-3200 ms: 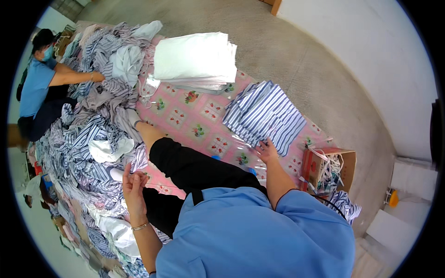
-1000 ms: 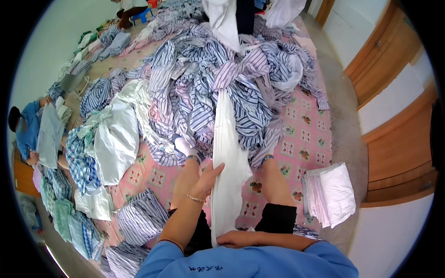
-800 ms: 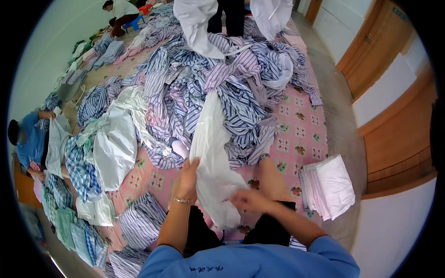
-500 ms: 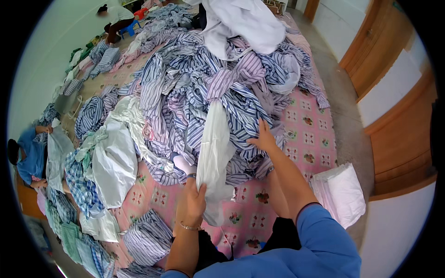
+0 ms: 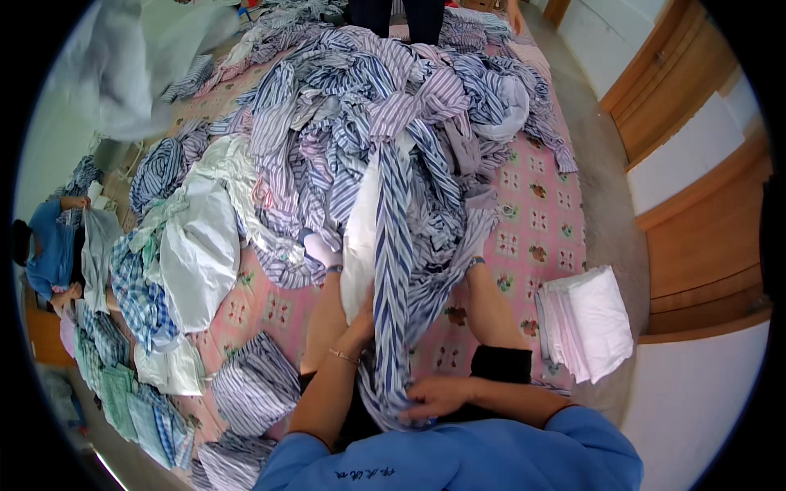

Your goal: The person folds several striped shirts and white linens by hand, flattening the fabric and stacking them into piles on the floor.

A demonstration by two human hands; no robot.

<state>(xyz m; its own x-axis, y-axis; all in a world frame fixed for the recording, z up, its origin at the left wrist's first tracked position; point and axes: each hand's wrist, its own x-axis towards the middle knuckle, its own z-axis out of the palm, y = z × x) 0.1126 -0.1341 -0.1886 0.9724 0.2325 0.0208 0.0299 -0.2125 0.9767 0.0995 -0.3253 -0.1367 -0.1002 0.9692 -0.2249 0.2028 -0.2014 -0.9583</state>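
Note:
A long strip of blue-and-white striped cloth [image 5: 393,245] stretches from the laundry pile down to my lap. My right hand [image 5: 438,397] is closed on its lower end, close to my body. Beside the strip, a white cloth [image 5: 359,237] hangs down from the pile. My left hand [image 5: 362,321] grips its lower part, though its fingertips are hidden behind the striped strip. Both cloths come out of a large heap of striped laundry [image 5: 327,106], just below a pinkish striped knot [image 5: 397,114].
Folded striped cloth [image 5: 255,385] lies at my left, folded white cloth [image 5: 588,323] at my right. A co-worker in blue [image 5: 53,250] handles grey cloth at far left. Another person's dark-clothed legs [image 5: 397,18] stand behind the heap. Pink patterned sheeting [image 5: 540,213] covers the floor.
My right hand has come from the pile to my lap, drawing out the striped strip over the white cloth. A large white cloth has swung from top centre to upper left, blurred.

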